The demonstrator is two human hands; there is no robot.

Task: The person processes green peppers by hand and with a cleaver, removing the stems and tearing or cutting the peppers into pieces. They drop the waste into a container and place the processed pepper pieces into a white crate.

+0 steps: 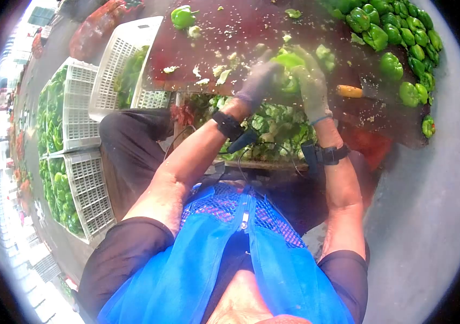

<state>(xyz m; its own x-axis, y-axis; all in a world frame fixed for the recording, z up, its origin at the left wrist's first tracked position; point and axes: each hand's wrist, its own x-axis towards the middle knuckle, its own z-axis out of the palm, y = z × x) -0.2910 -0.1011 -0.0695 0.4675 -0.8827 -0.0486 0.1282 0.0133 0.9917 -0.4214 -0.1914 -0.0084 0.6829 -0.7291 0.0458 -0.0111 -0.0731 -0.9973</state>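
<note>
Over the near edge of the dark red table (203, 38), a green bell pepper (288, 60) is between my two gloved hands. My left hand (259, 81), in a dark grey-purple glove, closes on its left side. On its right side is my right hand (312, 81), in a pale glove, with fingers wrapped round it. Haze and blur soften the fingertips. Just right of my right hand lies a knife with an orange handle (350, 91); its blade is hard to make out. Below my hands, a container holds many pale green pepper scraps (265, 127).
Whole green peppers (391, 66) are heaped at the table's right side. A single pepper (183, 17) lies at the far left, among scattered seeds and bits. White crates (81, 108) of green peppers stand on the left, beside a tilted white crate (119, 51). A red sack (96, 29) lies behind.
</note>
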